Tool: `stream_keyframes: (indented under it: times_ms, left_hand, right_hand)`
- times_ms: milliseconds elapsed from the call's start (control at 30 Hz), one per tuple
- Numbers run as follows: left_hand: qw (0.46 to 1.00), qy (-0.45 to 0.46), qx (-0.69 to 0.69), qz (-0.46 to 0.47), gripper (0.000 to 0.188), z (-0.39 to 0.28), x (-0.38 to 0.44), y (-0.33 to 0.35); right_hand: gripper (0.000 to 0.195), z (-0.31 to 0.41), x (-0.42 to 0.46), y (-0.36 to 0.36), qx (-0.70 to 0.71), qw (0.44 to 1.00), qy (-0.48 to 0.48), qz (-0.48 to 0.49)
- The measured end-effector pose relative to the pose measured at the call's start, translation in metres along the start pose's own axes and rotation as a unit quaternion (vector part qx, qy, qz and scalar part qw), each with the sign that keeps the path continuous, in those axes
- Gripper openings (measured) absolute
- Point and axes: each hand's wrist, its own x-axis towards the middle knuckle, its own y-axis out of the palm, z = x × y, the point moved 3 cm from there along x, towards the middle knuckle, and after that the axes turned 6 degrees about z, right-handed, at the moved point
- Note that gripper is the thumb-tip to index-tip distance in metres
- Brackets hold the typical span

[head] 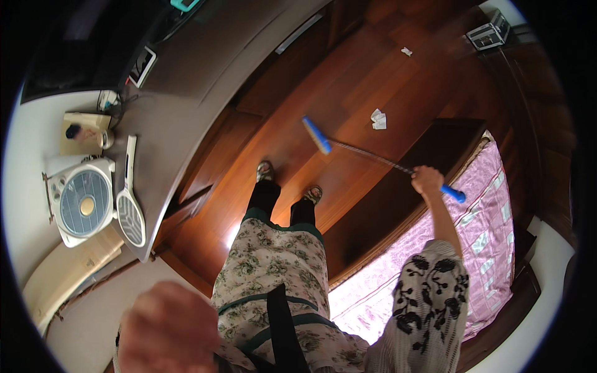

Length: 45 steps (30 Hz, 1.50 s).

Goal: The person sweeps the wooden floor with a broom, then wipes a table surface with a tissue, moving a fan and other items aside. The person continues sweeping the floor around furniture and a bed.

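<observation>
My right hand [426, 180] is closed around the handle of a small broom [368, 153], just below its blue end grip. The broom's blue head [317, 135] is over the wooden floor, in front of my slippered feet. Close to the camera at the lower left, my left hand [168, 326] is blurred; its fingers look curled, and whether it holds anything cannot be made out. Beyond the broom, a crumpled white paper [378, 119] lies on the floor, and a smaller white scrap [406, 51] lies farther off.
On the left, a long desk [182, 102] carries an electric swatter [130, 205], a box fan [84, 206] and a framed tablet-like object [142, 66]. A bed with a pink cover [480, 224] and dark wooden side borders the floor at right. A silver-edged case [487, 36] stands at the far right.
</observation>
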Motion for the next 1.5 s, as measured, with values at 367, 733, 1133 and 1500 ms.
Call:
stream_keyframes:
  times_ms: [367, 733, 1133, 1500]
  left_hand:
    - [0.909, -0.382, 0.063, 0.152, 0.022, 0.247, 0.002, -0.049]
    - [0.777, -0.184, 0.469, 0.377, 0.047, 0.431, 0.099, -0.069]
    - [0.544, -0.275, 0.612, 0.504, 0.101, 0.465, 0.159, -0.015]
    - [0.485, -0.323, 0.627, 0.517, 0.103, 0.432, 0.135, 0.005]
  right_hand:
    - [0.029, -0.002, 0.065, -0.047, 0.069, 0.979, 0.13, -0.139]
    - [0.029, 0.278, -0.272, 0.209, 0.781, 0.534, 0.224, 0.234]
    - [0.05, 0.273, -0.109, 0.239, 0.922, -0.255, 0.287, 0.037]
    - [0.03, 0.172, 0.047, -0.066, 0.952, -0.239, 0.16, 0.105]
